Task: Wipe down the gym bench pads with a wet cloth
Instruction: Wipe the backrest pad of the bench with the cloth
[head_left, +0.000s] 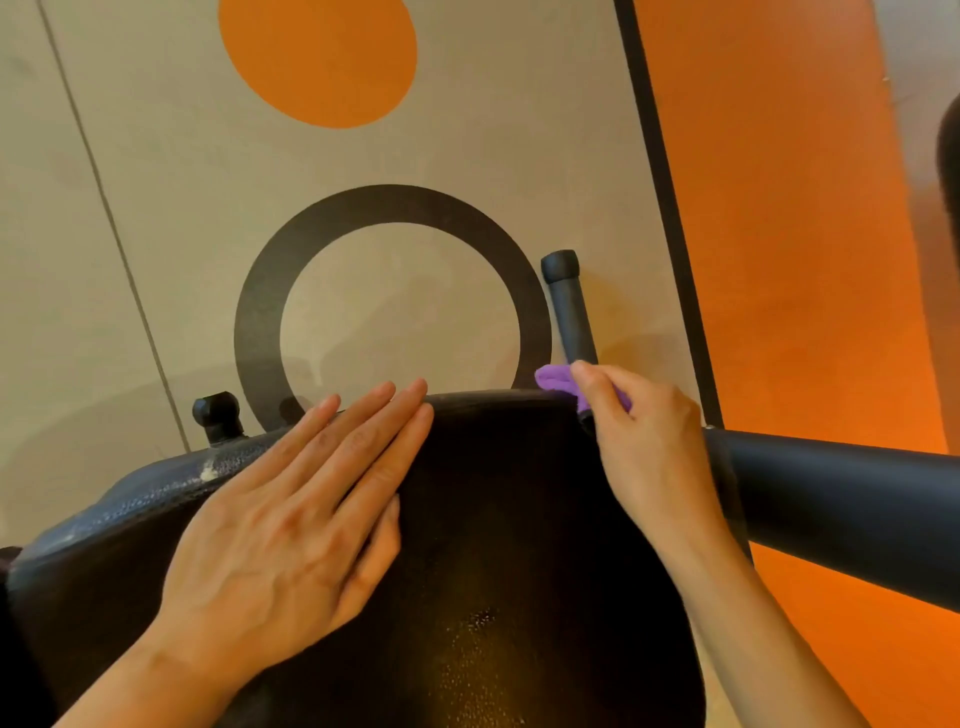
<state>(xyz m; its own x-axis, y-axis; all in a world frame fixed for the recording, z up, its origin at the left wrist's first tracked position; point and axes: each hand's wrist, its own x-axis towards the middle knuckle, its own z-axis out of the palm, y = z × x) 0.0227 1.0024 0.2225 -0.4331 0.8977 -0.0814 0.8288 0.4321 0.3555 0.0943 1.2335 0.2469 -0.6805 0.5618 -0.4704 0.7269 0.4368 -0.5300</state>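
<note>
One pad (493, 519), one cloth (553, 378), two hands

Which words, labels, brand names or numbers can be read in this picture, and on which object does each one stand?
None: no text is readable anywhere.
The floor bears only shapes: an orange disc and a dark ring.
The black pad, purple cloth and black foam roller show no label.

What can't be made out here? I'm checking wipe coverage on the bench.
Head view only:
- purple cloth: mostly hidden by the right hand; wetness unclear.
- bench pad: lower part cut off by the frame edge, a patch covered by the flat left hand.
</note>
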